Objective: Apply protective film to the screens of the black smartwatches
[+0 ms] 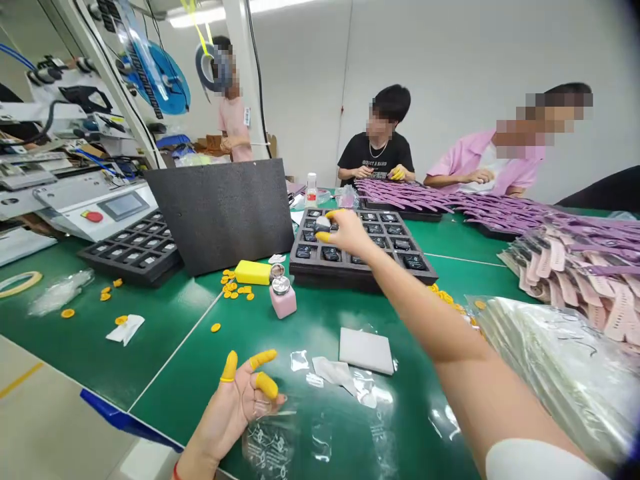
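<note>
My right hand (345,233) reaches out over a black foam tray (360,279). Its thumb and forefinger, in yellow finger cots, pinch a small dark device with a light top (323,225), which looks like a watch case. Similar black cases (331,253) sit in the tray's compartments. Near the front of the table, my left hand (240,400) lies palm up with its fingers spread, several in yellow cots. A clear printed plastic bag (270,443) is beside its lower fingers; whether they touch it I cannot tell.
A pink pump bottle (283,298), a yellow bottle (253,273) and loose yellow finger cots (215,327) lie left of the tray. A white pad (367,350) is in front. Plastic bags (555,373) and straps (565,260) fill the right. A black board (225,217) stands upright. People sit opposite.
</note>
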`<state>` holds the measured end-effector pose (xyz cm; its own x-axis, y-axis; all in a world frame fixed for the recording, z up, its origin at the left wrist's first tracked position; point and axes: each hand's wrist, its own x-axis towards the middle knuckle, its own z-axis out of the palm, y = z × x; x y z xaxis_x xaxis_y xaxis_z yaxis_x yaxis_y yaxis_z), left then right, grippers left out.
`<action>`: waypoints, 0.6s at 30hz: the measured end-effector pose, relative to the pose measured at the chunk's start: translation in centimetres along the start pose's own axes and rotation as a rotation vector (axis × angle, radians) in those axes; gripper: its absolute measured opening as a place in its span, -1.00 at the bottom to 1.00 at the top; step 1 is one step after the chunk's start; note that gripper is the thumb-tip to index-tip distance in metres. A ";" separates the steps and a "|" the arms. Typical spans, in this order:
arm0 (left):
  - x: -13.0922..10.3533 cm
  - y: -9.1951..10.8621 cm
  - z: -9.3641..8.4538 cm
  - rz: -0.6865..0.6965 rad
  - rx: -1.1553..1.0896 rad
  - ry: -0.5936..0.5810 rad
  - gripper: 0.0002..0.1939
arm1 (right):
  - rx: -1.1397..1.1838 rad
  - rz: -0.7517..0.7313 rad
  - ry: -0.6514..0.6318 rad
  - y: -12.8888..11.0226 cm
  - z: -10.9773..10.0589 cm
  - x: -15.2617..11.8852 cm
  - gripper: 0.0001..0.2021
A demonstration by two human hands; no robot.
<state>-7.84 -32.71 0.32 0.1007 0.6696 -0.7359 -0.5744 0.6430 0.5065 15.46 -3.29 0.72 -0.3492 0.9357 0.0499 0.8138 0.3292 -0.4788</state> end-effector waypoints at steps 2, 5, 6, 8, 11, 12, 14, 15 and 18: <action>0.4 -0.1 -1.1 -0.033 -0.138 0.085 -0.41 | -0.033 0.125 -0.004 3.7 -0.1 5.7 -0.43; 0.9 -0.8 -2.5 -0.045 -0.276 0.144 -0.44 | -0.055 0.263 -0.073 7.7 2.0 11.1 -0.42; 1.1 -1.0 -2.8 -0.029 -0.298 0.138 -0.44 | -0.060 0.294 -0.092 8.6 3.1 12.3 -0.42; 1.2 -1.4 -3.0 0.004 -0.294 0.111 -0.41 | -0.061 0.341 -0.131 9.9 5.1 13.9 -0.40; 1.2 -1.6 -2.9 0.003 -0.264 0.088 -0.35 | -0.070 0.375 -0.203 11.0 7.3 15.6 -0.41; 1.1 -1.6 -2.8 -0.005 -0.261 0.080 -0.33 | -0.084 0.375 -0.213 11.2 7.7 16.1 -0.43; 1.0 -1.5 -2.6 -0.007 -0.262 0.062 -0.34 | -0.123 0.344 -0.192 10.9 8.2 17.0 -0.50; 0.9 -1.6 -2.6 -0.001 -0.257 0.051 -0.36 | -0.139 0.310 -0.173 10.4 8.4 17.5 -0.56; 0.9 -2.0 -2.9 0.032 -0.206 0.013 -0.45 | -0.146 0.192 -0.179 8.1 9.4 18.5 -0.71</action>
<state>-9.01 -34.44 -2.67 0.0697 0.6829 -0.7271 -0.7310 0.5309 0.4286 11.23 15.50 -10.46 -0.2481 0.9497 -0.1912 0.9265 0.1750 -0.3332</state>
